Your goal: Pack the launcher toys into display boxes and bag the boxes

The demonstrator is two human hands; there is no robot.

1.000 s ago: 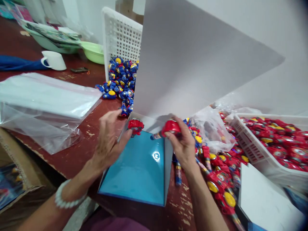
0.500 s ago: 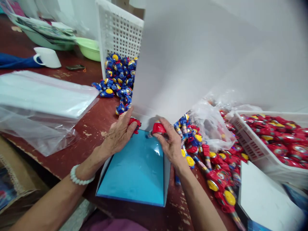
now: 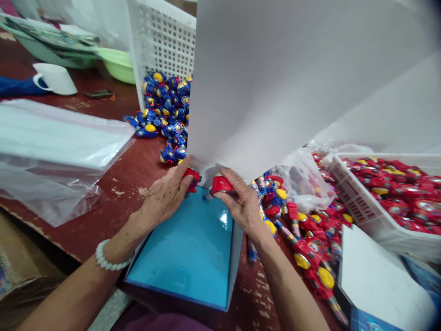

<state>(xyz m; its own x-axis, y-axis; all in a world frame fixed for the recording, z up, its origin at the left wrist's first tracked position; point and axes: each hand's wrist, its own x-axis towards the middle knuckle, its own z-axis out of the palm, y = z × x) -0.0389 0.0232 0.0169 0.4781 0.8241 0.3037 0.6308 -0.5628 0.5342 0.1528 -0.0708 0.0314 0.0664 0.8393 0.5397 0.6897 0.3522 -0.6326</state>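
My left hand (image 3: 168, 189) is closed on a small red toy (image 3: 193, 179) over the far left corner of a box. My right hand (image 3: 241, 197) grips another red toy (image 3: 222, 185) at the far right side, its thumb and fingers around the rounded body. Below both hands lies the glossy blue panel (image 3: 186, 248) inside the box, which has white side walls. A big white flap (image 3: 248, 101) rises behind the hands. The lower ends of both toys are partly hidden by my fingers.
Blue toys (image 3: 168, 103) spill from a white basket (image 3: 165, 37) at the back left. Red toys (image 3: 313, 248) lie loose at the right, beside a full white crate (image 3: 372, 202). Clear plastic bags (image 3: 62, 138), a white mug (image 3: 57, 79) and a green bowl (image 3: 119, 64) stand left.
The box and its blue panel have shifted slightly left and downward in view. Both hands keep their hold on the red toys, and the white flap leans a little differently.
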